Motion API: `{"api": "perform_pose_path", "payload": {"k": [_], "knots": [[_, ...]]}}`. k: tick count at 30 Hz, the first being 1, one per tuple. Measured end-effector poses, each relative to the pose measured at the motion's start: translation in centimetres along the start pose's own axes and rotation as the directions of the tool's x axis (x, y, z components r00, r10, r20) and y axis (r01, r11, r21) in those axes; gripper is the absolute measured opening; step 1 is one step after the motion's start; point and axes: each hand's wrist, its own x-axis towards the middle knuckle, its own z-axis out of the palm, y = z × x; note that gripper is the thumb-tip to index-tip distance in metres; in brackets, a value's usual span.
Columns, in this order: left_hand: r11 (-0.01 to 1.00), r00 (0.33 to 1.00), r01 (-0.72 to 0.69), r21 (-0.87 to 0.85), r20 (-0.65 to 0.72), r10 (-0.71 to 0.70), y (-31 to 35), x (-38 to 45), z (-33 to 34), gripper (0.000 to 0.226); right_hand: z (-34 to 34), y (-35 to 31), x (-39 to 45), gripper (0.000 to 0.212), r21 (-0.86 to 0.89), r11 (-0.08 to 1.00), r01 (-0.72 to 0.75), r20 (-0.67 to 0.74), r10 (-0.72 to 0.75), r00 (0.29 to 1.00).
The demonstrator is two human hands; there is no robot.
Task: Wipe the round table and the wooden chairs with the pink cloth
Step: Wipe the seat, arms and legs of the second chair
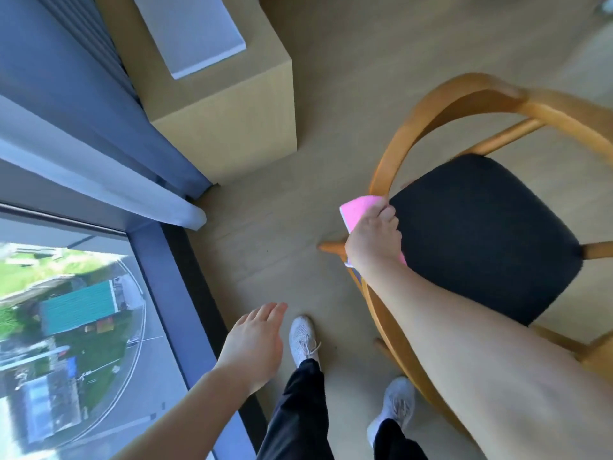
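Head view: folded pink cloth (360,207) on curved chair rail (394,151)

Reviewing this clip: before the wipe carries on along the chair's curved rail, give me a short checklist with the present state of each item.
1. Pink cloth in hand: ok, the right hand grips it.
2. Cloth on the wood: ok, it is wrapped over the curved armrest rail of the wooden chair.
3. Rail ahead free of things: ok, nothing lies on the visible curve.
4. Left hand out of the way: ok, it is open, holds nothing and hangs apart from the chair.
5. Footing: ok, both shoes stand on bare floor beside the chair.
6. Round table state: cannot tell, it is not in view.
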Motion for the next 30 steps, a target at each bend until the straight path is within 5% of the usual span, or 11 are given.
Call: {"api": "perform_pose_path", "payload": {"k": [3, 10, 13, 16, 22, 30], "knots": [[1.0, 1.0, -0.005, -0.022, -0.024, 0.005, 0.3, 2.9, -2.5, 0.054, -0.7, -0.8, 1.8, 0.117, 0.038, 0.999, -0.007, -0.038, 0.008, 0.999], [0.973, 0.992, 0.015, -0.231, -0.115, -0.042, 7.8, 9.9, -6.2, 0.045, -2.9, 4.4, -1.3, 0.072, 0.133, 0.959, 0.251, -0.068, -0.244, 0.967], [0.933, 0.982, 0.045, -0.357, -0.155, -0.107, 12.8, 12.8, -5.6, 0.066, -4.6, 7.8, -2.5, 0.06, 0.132, 0.953, 0.271, -0.123, -0.256, 0.959], [0.88, 0.961, 0.228, -0.417, -0.051, -0.273, 16.9, 15.8, -4.2, 0.081, -6.1, 11.1, -3.3, 0.054, 0.198, 0.944, 0.262, -0.117, -0.243, 0.963], [0.854, 0.882, 0.376, -0.359, -0.143, -0.449, 19.6, 18.0, -2.8, 0.056, -7.8, 16.6, -4.8, 0.038, 0.247, 0.909, 0.337, -0.191, -0.295, 0.936], [0.767, 0.799, 0.536, -0.352, -0.082, -0.596, 19.8, 20.0, -4.0, 0.033, -9.4, 21.9, -5.3, 0.027, 0.232, 0.88, 0.415, -0.206, -0.372, 0.905]]}}
